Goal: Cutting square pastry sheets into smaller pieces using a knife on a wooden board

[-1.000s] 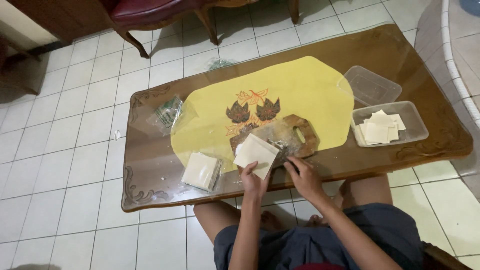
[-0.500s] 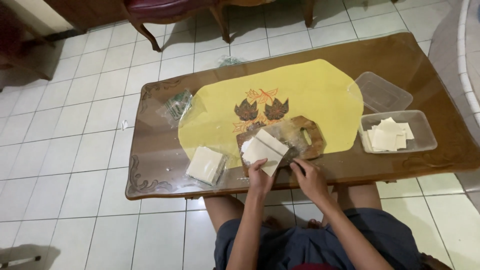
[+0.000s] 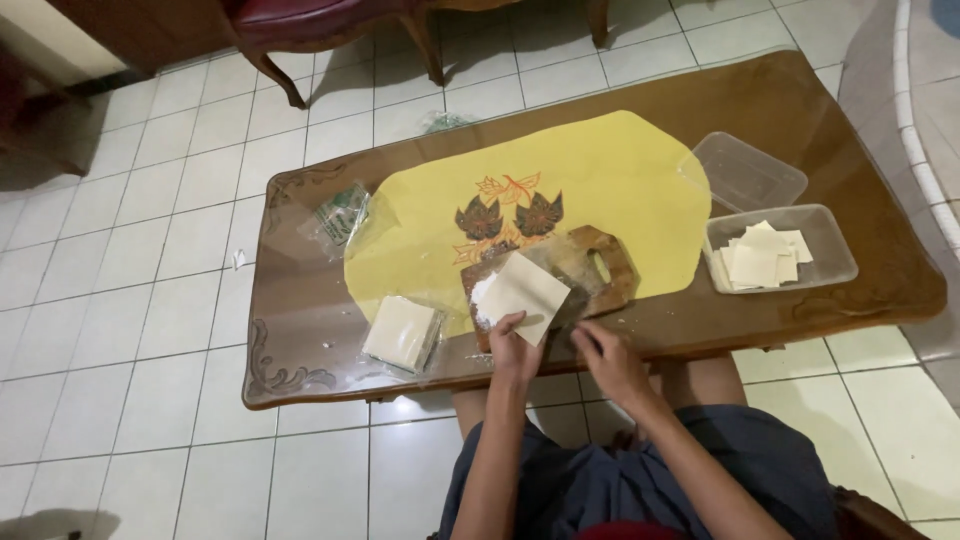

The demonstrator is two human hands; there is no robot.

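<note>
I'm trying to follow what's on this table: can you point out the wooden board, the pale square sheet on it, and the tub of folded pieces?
wooden board (image 3: 600,262): head view, bare wood beside its handle slot.
pale square sheet (image 3: 522,290): head view, sheet's middle.
tub (image 3: 838,250): head view, right wall.

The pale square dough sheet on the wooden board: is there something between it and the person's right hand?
Nothing visible. The left hand touches the pale square dough sheet on the wooden cutting board. The right hand rests beside it at the edge of the glass-topped wooden table, with only bare board between.
</note>
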